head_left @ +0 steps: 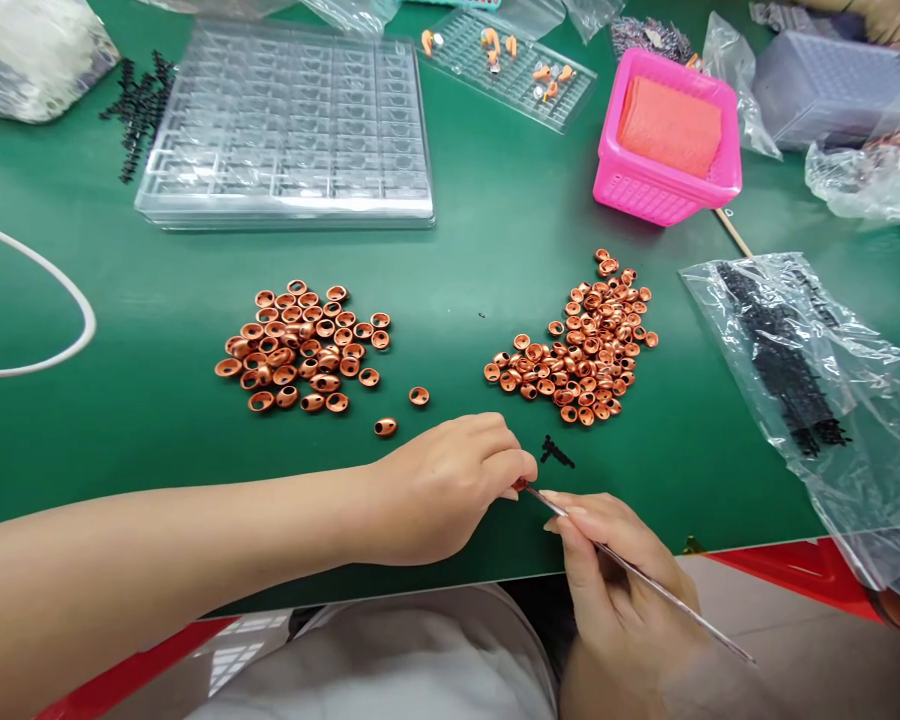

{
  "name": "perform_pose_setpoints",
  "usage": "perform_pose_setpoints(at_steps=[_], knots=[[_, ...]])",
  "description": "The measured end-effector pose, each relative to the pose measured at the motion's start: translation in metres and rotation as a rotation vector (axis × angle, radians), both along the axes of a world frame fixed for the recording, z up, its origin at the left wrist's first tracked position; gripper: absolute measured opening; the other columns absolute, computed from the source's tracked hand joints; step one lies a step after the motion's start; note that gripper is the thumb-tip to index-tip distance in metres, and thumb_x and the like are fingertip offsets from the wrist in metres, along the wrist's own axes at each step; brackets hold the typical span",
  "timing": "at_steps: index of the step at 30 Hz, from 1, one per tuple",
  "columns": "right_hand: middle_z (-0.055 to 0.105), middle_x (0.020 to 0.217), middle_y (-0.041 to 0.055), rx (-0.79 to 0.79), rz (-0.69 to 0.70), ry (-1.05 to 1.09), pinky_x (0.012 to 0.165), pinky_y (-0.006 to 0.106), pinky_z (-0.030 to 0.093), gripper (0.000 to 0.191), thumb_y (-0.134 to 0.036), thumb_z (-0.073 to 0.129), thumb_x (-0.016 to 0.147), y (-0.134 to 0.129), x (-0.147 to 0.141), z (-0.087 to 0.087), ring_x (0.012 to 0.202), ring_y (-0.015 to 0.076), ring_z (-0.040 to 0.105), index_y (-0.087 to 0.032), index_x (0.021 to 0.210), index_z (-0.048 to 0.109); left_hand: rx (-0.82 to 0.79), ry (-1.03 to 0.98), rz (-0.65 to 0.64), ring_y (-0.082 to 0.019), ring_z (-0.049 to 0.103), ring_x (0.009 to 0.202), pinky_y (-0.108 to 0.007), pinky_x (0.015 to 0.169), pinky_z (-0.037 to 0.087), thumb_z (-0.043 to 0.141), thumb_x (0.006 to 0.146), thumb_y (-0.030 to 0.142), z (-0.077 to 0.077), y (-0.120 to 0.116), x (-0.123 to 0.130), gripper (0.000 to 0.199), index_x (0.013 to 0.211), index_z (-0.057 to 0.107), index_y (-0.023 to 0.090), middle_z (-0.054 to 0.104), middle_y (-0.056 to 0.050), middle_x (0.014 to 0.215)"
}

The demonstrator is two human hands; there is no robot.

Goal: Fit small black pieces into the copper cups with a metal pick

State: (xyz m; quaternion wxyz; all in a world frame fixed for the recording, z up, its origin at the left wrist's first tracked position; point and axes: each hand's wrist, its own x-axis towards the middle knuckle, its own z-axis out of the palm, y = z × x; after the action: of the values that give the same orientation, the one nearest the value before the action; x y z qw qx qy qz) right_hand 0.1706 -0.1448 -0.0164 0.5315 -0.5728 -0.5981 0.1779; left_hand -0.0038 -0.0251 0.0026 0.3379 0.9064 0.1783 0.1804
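Observation:
My left hand pinches a small copper-coloured piece near the table's front edge, mostly hidden by the fingers. In my right hand is a thin metal tool, its tip touching that piece. Beyond my left forearm lies a pile of copper-coloured cups with holes, two of them apart from the rest. A second pile of smaller-looking copper cups sits past my hands on the right. Just beyond my fingertips are a few tiny black parts.
Stacked clear trays stand at the back left beside black parts. A pink basket holds an orange cloth. Bags lie right; a white cable curves in left. Another person's hand shows top right.

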Motion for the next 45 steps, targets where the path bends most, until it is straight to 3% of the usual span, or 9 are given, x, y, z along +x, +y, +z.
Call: perform_pose_setpoints(at_steps=[6,12,21,34,45], knots=[[0.076,0.102,0.0040,0.013,0.120,-0.132,0.074,0.035,0.064,0.041,0.003,0.064,0.080,0.001,0.009,0.005,0.087,0.0181,0.075,-0.022,0.112,0.065,0.100,-0.026,-0.034,-0.019,0.047,0.075,-0.030,0.068,0.045,0.041,0.090,0.002,-0.008,-0.002,-0.002,0.020,0.096,0.056,0.012,0.060,-0.009,0.085],[0.076,0.102,0.0044,0.005,0.130,-0.155,0.076,0.035,0.064,0.042,0.002,0.064,0.080,0.002,0.009,0.005,0.089,0.0180,0.075,-0.024,0.114,0.064,0.119,0.030,-0.015,-0.019,0.050,0.075,-0.030,0.068,0.047,0.041,0.092,0.003,-0.003,-0.003,0.000,0.019,0.094,0.058,0.012,0.060,-0.009,0.082],[0.075,0.098,0.0040,0.063,0.032,-0.008,0.073,0.034,0.062,0.036,0.003,0.063,0.080,0.005,-0.001,0.000,0.086,0.0176,0.073,-0.022,0.107,0.064,-0.118,-0.115,0.035,-0.018,0.056,0.081,-0.029,0.073,0.049,0.048,0.097,0.011,-0.005,0.001,0.001,0.015,0.102,0.061,0.014,0.066,-0.007,0.087],[0.074,0.093,0.0032,0.109,-0.052,0.146,0.065,0.034,0.061,0.035,0.002,0.061,0.082,0.003,-0.002,-0.004,0.082,0.0178,0.072,-0.022,0.107,0.064,-0.227,-0.149,-0.019,-0.016,0.057,0.083,-0.027,0.078,0.046,0.052,0.096,0.011,-0.004,0.008,0.000,0.013,0.104,0.060,0.017,0.069,-0.004,0.091],[0.074,0.095,0.0041,0.139,-0.031,0.210,0.064,0.036,0.059,0.039,0.008,0.061,0.079,0.003,-0.002,-0.003,0.083,0.0189,0.072,-0.018,0.107,0.066,-0.255,-0.140,-0.010,-0.016,0.056,0.083,-0.026,0.078,0.046,0.054,0.095,0.010,-0.003,0.007,-0.001,0.013,0.105,0.061,0.016,0.068,-0.004,0.091]])
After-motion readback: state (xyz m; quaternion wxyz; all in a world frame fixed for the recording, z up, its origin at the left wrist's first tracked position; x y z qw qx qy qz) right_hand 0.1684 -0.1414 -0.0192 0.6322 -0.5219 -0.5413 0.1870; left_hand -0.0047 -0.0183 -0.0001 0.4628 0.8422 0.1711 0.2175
